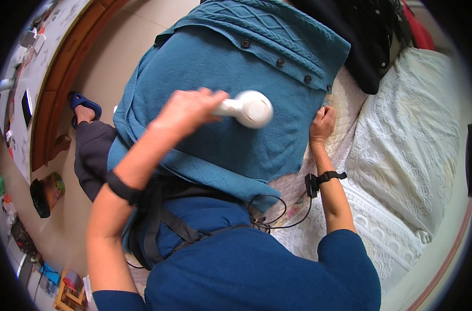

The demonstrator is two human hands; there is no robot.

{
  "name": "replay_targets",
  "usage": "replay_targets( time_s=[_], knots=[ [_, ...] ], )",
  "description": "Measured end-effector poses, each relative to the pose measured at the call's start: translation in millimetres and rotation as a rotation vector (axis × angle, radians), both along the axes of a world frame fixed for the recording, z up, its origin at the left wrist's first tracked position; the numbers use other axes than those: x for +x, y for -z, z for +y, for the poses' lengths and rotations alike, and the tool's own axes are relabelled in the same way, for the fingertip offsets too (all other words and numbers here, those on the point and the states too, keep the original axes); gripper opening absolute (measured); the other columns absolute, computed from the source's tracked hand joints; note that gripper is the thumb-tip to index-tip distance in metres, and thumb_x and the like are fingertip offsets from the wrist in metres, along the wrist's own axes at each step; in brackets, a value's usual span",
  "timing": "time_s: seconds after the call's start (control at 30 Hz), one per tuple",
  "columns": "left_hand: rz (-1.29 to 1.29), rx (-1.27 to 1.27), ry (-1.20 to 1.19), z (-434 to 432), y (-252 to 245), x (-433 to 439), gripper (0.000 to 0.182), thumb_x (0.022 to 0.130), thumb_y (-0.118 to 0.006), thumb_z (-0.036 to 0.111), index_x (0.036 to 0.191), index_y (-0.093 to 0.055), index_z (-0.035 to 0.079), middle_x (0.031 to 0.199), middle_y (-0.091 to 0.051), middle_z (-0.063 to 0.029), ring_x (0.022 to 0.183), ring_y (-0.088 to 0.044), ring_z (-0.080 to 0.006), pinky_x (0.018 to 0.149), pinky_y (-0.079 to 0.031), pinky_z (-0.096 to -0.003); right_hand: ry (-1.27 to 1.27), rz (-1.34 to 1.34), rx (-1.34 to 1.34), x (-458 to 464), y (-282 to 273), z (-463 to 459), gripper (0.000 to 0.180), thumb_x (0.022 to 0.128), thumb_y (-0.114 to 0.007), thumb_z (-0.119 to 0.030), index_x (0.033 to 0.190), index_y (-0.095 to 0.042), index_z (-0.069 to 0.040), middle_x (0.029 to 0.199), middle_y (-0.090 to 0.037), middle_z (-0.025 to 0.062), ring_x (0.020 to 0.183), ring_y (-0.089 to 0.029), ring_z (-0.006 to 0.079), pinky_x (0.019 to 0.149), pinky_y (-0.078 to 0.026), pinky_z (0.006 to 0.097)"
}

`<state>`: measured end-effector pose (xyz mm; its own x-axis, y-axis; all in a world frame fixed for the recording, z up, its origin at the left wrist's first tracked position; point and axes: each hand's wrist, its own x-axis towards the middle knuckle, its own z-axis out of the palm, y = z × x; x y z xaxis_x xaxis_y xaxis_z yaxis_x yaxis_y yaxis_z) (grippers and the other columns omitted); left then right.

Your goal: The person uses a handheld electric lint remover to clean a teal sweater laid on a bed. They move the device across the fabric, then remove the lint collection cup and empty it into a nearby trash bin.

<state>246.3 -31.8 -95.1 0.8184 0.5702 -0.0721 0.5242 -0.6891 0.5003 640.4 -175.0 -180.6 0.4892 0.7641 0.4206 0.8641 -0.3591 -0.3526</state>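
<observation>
A teal knit cardigan (pixel 197 70) lies spread across my lap and the bedding, its dark buttons and cable-knit front at the far side. My left hand (pixel 191 107) grips the handle of a white electric fabric shaver (pixel 255 109). The shaver's round head is over the middle of the cardigan; blur hides whether it touches the knit. At the cardigan's right ribbed edge, my right hand (pixel 323 123) is closed in a fist on the fabric. That wrist wears a black strap with a small device (pixel 311 185), from which a black cable runs.
White embossed bedding (pixel 407 144) and a quilted cover (pixel 342 105) lie to the right. A black garment (pixel 348 42) is at the far right. On the left stands a wood-edged marble-patterned table (pixel 30 112) with a phone (pixel 27 108). A wooden stool (pixel 70 295) is at lower left.
</observation>
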Motion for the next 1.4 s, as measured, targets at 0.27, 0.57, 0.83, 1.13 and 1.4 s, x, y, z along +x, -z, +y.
replay_targets(
  time_s=[0.27,0.57,0.83,1.13,1.4],
  knots=[
    [0.089,0.024,-0.168,48.3,-2.4,-25.4,0.039,0.087,-0.072,0.023,0.12,-0.052,0.018,0.099,-0.067,-0.0129,0.093,-0.068,-0.0341,0.077,-0.055,-0.0448,-0.002,0.017,-0.006,-0.8,-0.5,-0.2,0.023,0.095,-0.049,-0.025,0.09,-0.053,-0.003,0.087,-0.052,0.0154,0.08,-0.054,0.0334,0.076,-0.044,0.0429],
    [-0.049,0.027,0.013,-6.4,6.8,87.0,0.037,0.085,-0.073,0.026,0.113,-0.051,0.015,0.085,-0.064,-0.0138,0.077,-0.069,-0.0344,0.063,-0.055,-0.0454,0.005,0.019,-0.02,-0.3,0.9,-0.4,0.023,0.095,-0.047,-0.024,0.091,-0.053,-0.002,0.087,-0.052,0.0154,0.08,-0.054,0.0342,0.076,-0.044,0.0437],
    [0.051,-0.027,-0.298,33.9,-9.3,-91.7,0.036,0.09,-0.07,0.025,0.118,-0.049,0.017,0.101,-0.067,-0.0155,0.094,-0.068,-0.0369,0.077,-0.054,-0.0473,0.009,0.027,-0.035,0.5,0.6,-1.1,0.024,0.095,-0.047,-0.024,0.093,-0.052,-0.001,0.089,-0.052,0.0161,0.083,-0.054,0.0349,0.077,-0.044,0.0437],
    [0.106,-0.117,-0.534,52.3,14.4,-51.2,0.039,0.093,-0.065,0.036,0.12,-0.049,0.013,0.103,-0.066,-0.0211,0.095,-0.065,-0.042,0.077,-0.052,-0.049,0.004,0.01,-0.047,2.1,2.9,-1.2,0.025,0.095,-0.045,-0.025,0.095,-0.053,-0.001,0.093,-0.053,0.0173,0.085,-0.055,0.0356,0.079,-0.043,0.0442],
    [0.109,-0.048,-0.361,-28.3,-18.2,-150.8,0.038,0.087,-0.071,0.026,0.116,-0.048,0.014,0.09,-0.062,-0.016,0.082,-0.065,-0.0407,0.068,-0.051,-0.0496,-0.012,0.007,-0.034,4.9,3.3,-1.2,0.024,0.095,-0.046,-0.024,0.093,-0.052,-0.001,0.091,-0.052,0.0172,0.085,-0.054,0.0357,0.079,-0.043,0.0441]
  ],
)
